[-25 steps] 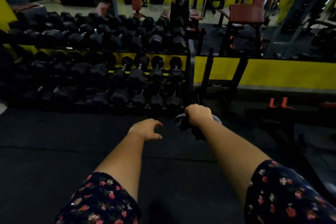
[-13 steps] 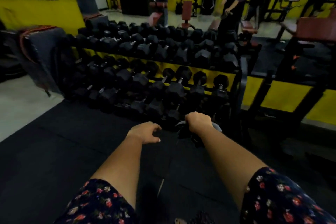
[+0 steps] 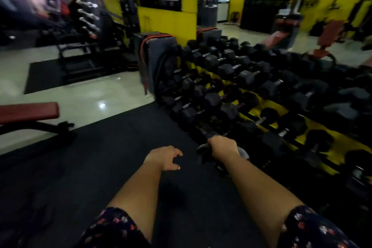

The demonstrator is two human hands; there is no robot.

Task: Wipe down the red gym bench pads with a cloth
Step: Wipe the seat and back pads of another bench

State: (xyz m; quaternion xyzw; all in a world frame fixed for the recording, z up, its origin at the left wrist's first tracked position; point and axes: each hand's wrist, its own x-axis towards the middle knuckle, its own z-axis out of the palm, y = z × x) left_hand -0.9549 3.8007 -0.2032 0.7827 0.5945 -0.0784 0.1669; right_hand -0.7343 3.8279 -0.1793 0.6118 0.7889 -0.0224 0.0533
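Note:
A red bench pad on a black frame shows at the left edge, well away from both hands. My right hand grips a bunched grey cloth in front of me, over the black floor mat. Beside it, my left hand hangs with loosely curled fingers and holds nothing. More red benches stand far back on the right.
A long rack of black dumbbells on yellow shelves runs along the right. Grey stacked boxes stand at its far end. A black rubber mat covers the floor beneath me; pale tile lies beyond, with a black step frame.
The view has swung left: the dumbbell rack shifted right and the red bench pad came into view at the left. Both hands keep their pose, the right still holding the cloth.

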